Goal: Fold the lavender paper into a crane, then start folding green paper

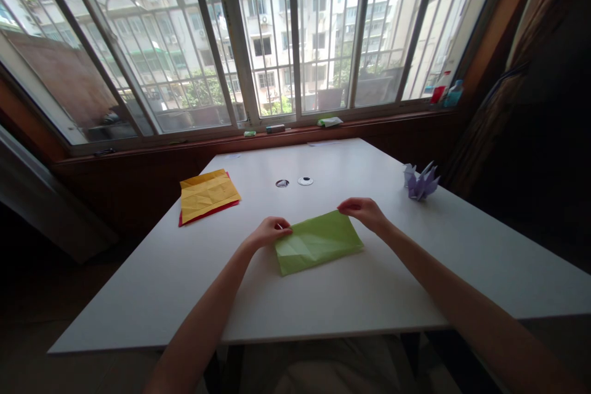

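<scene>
Left hand and right hand pinch the folded green origami paper's far corners; align edges squarely before creasing flat on the white surface.

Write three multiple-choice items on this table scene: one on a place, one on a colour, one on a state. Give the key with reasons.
1. Where does the purple origami figure sit on the table?
A. far right edge
B. under the green sheet
C. on the windowsill

2. What colour is the top sheet of the paper stack?
A. blue
B. yellow
C. white

3. How does the green sheet lie?
A. crumpled into a ball
B. rolled into a tube
C. folded flat, creased

Key:
1 A: it stands alone near the right edge.
2 B: yellow lies on top, red shows beneath.
3 C: it lies flat with crease lines, the left hand and right hand pinching its far corners.
</scene>
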